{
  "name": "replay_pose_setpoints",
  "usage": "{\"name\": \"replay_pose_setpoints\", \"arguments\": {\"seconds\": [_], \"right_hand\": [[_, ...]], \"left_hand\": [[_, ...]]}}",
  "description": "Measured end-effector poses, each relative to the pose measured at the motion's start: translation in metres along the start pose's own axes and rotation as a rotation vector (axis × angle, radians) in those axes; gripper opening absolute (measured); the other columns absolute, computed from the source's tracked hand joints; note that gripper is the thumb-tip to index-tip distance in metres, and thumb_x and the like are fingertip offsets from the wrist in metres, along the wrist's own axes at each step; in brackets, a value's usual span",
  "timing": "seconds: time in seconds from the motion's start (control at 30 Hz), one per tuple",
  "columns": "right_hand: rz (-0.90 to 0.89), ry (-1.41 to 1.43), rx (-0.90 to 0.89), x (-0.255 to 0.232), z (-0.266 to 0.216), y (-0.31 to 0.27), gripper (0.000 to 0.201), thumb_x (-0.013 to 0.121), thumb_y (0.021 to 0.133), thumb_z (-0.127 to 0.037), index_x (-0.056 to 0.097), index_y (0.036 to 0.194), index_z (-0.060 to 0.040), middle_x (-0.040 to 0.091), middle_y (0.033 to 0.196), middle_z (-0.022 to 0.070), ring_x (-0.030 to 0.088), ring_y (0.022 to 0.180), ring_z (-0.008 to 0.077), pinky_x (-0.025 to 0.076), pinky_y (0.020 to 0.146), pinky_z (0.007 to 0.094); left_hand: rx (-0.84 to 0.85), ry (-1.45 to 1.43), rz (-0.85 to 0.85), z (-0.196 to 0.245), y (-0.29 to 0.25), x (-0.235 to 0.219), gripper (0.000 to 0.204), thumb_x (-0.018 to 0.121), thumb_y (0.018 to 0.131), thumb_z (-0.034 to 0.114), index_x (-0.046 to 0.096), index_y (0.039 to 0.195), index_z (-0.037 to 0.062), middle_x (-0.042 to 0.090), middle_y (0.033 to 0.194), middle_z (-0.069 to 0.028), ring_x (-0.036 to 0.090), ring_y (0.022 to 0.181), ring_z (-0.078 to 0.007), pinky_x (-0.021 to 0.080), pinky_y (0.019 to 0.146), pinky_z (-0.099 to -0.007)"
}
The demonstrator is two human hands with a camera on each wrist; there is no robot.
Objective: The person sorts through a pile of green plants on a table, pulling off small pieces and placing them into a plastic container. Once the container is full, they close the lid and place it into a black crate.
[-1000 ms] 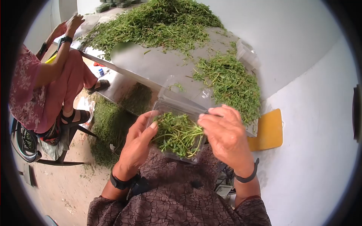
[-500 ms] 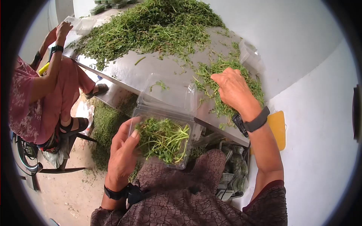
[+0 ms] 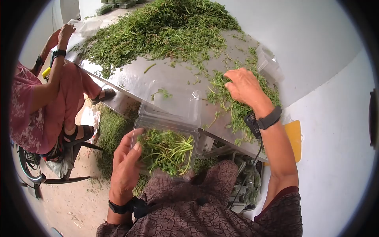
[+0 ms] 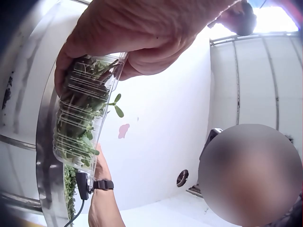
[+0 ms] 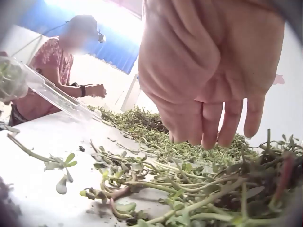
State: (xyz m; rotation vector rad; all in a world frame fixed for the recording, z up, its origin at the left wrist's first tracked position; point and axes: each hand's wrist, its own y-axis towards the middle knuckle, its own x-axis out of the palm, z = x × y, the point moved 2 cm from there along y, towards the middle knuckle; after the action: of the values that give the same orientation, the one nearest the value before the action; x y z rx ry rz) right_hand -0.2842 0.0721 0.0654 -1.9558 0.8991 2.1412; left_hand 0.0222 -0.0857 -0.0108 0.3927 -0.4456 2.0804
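Filling step in hand: left hand [image 3: 125, 168] grips the part-filled clamshell tray [image 3: 166, 152] at the table edge, while right hand [image 3: 244, 86], fingers extended, hovers over loose greens [image 3: 237, 108]; gathering a bunch appears due next.

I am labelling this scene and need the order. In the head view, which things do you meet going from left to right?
Seated person in pink → left hand → clear clamshell box with greens → right hand on loose greens → yellow board.
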Motion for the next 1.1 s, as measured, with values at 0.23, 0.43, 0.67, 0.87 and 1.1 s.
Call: {"name": "replay_pose_setpoints", "arguments": {"seconds": [0.23, 0.43, 0.67, 0.87, 1.1], "right_hand": [[-0.115, -0.203, -0.022, 0.037, 0.014, 0.017, 0.012, 0.061, 0.068, -0.007, 0.055, 0.071, 0.0032, 0.055, 0.067, 0.0254, 0.056, 0.070, 0.0425, 0.044, 0.065, 0.0493], [-0.249, 0.004, 0.211, 0.009, 0.015, 0.017, 0.017, 0.055, 0.069, 0.000, 0.063, 0.081, 0.0082, 0.064, 0.076, 0.0231, 0.062, 0.074, 0.0392, 0.050, 0.075, 0.0458], [0.116, 0.777, 0.356, -0.036, 0.029, -0.004, 0.022, 0.063, 0.079, -0.004, 0.065, 0.098, 0.0076, 0.065, 0.078, 0.0019, 0.057, 0.067, 0.0088, 0.048, 0.061, 0.0251], [0.130, 1.081, 0.455, -0.065, 0.009, -0.023, 0.016, 0.060, 0.084, -0.004, 0.065, 0.098, 0.0019, 0.064, 0.078, 0.0022, 0.056, 0.065, 0.0056, 0.047, 0.060, 0.0192], [0.112, 1.169, 0.259, -0.094, -0.061, -0.054, 0.020, 0.060, 0.084, -0.004, 0.063, 0.101, 0.0053, 0.066, 0.083, 0.0056, 0.057, 0.066, 0.0076, 0.048, 0.062, 0.0202]], "left_hand": [[-0.014, 0.008, 0.033, -0.002, 0.001, 0.003, 0.040, 0.048, 0.092, 0.011, 0.044, 0.130, -0.0012, 0.052, 0.096, 0.0014, 0.050, 0.083, -0.0042, 0.043, 0.075, -0.0212], [-0.035, 0.013, 0.030, 0.001, -0.002, 0.006, 0.038, 0.051, 0.091, 0.013, 0.047, 0.127, -0.0002, 0.053, 0.113, -0.0032, 0.047, 0.094, -0.0060, 0.039, 0.081, -0.0209], [-0.010, 0.102, -0.019, -0.003, -0.001, 0.013, 0.038, 0.050, 0.092, 0.016, 0.048, 0.127, -0.0002, 0.053, 0.119, -0.0067, 0.046, 0.105, -0.0120, 0.035, 0.095, -0.0278], [0.020, 0.089, -0.045, -0.007, -0.002, 0.027, 0.039, 0.048, 0.093, 0.014, 0.045, 0.129, -0.0001, 0.042, 0.076, 0.0080, 0.040, 0.067, -0.0007, 0.034, 0.061, -0.0174], [0.027, 0.108, -0.079, -0.006, -0.008, 0.042, 0.038, 0.048, 0.094, 0.015, 0.046, 0.128, 0.0007, 0.045, 0.082, 0.0064, 0.041, 0.071, -0.0017, 0.035, 0.063, -0.0181]]}}
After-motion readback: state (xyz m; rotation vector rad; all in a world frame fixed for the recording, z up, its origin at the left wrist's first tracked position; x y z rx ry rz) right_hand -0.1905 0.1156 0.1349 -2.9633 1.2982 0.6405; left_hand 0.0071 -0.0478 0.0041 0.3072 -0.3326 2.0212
